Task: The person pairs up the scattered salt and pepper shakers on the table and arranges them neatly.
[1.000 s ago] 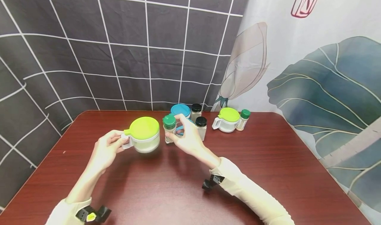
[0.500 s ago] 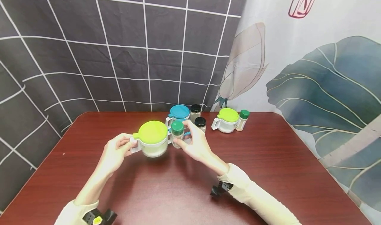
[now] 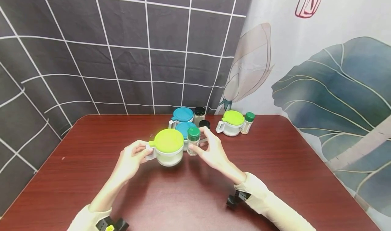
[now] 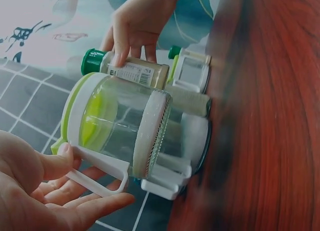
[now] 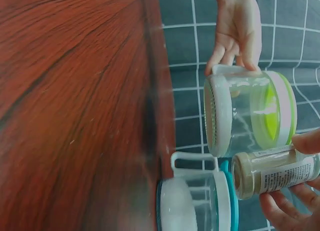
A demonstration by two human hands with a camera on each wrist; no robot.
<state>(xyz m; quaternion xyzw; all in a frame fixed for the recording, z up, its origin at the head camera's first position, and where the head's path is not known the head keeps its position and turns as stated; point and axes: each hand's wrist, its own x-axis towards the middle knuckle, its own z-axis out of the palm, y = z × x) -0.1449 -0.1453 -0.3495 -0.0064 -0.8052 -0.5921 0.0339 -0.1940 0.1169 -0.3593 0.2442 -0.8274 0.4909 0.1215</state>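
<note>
My left hand (image 3: 129, 159) grips the white handle of a round glass seasoning jar (image 3: 169, 142) with a lime-green lid and white powder at its base. In the left wrist view, the jar (image 4: 125, 121) is held up off the table. Close to its right side, my right hand (image 3: 213, 151) pinches a small spice shaker (image 3: 193, 141) between thumb and fingers. The shaker has a green cap, a barcode label and tan powder inside, and the right wrist view shows the shaker (image 5: 275, 173) lifted too.
Behind the hands stand two blue-lidded jars (image 3: 183, 114) and two black-capped shakers (image 3: 200, 113), partly hidden. Farther right, another lime-lidded jar (image 3: 233, 119) touches or nearly touches a green-capped shaker (image 3: 248, 123). All stand on the reddish-brown table (image 3: 189, 197), near its back edge.
Both hands have moved rightward and slightly nearer, carrying the lime-lidded jar and the green-capped shaker together. They now cover part of the front blue-lidded jar and front black-capped shaker.
</note>
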